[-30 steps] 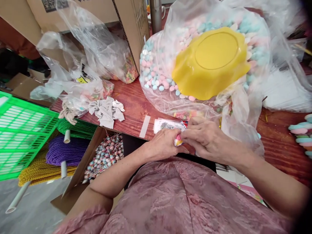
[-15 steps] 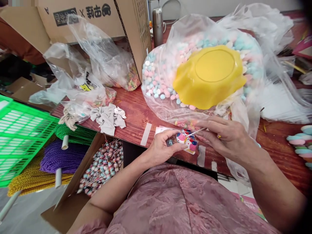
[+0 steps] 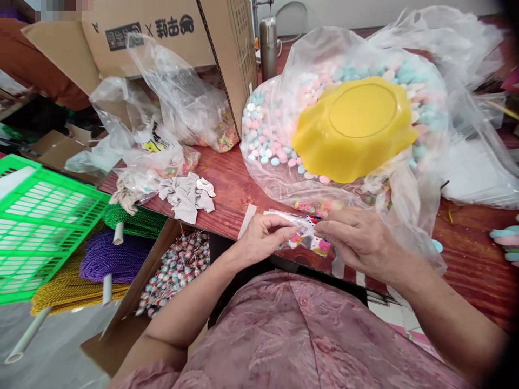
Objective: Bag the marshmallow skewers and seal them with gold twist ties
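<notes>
My left hand (image 3: 261,237), thumb and forefinger pinched together, holds the edge of a small clear plastic bag (image 3: 298,220) above the table edge. From the other side, the closed fingertips of my right hand (image 3: 359,237) meet the same bag. Below the hands lie small printed packets (image 3: 321,246) with red, blue, pink and yellow patterns, partly covered by my fingers. Any item inside the bag or behind the right fingers is hidden.
A big clear sack of pastel candies (image 3: 263,146) bears an upturned yellow bowl (image 3: 363,111). Crumpled grey cloth (image 3: 184,197) lies left. A carton of small beaded sticks (image 3: 176,270) stands below, near a green basket (image 3: 52,216), purple cord bundles (image 3: 115,256) and a tall cardboard box (image 3: 162,32).
The thin white stick that was in my right fingers no longer shows. Those fingertips have moved closer to my left hand, and clear film now stretches between them. The view has shifted slightly.
</notes>
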Action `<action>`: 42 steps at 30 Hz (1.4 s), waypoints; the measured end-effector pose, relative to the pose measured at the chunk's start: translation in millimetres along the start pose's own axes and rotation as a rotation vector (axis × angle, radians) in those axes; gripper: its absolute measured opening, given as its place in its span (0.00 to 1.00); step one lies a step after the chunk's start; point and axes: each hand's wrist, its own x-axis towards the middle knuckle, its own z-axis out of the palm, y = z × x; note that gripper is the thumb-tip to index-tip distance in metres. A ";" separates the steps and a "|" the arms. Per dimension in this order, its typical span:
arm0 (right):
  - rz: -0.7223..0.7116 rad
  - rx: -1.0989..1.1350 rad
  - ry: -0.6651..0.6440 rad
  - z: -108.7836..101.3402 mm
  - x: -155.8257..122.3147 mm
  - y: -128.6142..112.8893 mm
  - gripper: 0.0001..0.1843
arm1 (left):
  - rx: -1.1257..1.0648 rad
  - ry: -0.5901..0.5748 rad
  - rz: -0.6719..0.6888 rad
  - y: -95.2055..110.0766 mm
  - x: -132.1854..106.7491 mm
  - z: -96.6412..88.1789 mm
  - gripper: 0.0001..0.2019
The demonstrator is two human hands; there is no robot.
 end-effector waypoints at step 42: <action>0.520 0.570 0.391 42.7 9.5 -16.9 0.23 | -0.280 0.322 -0.078 -7.1 -0.4 23.4 0.26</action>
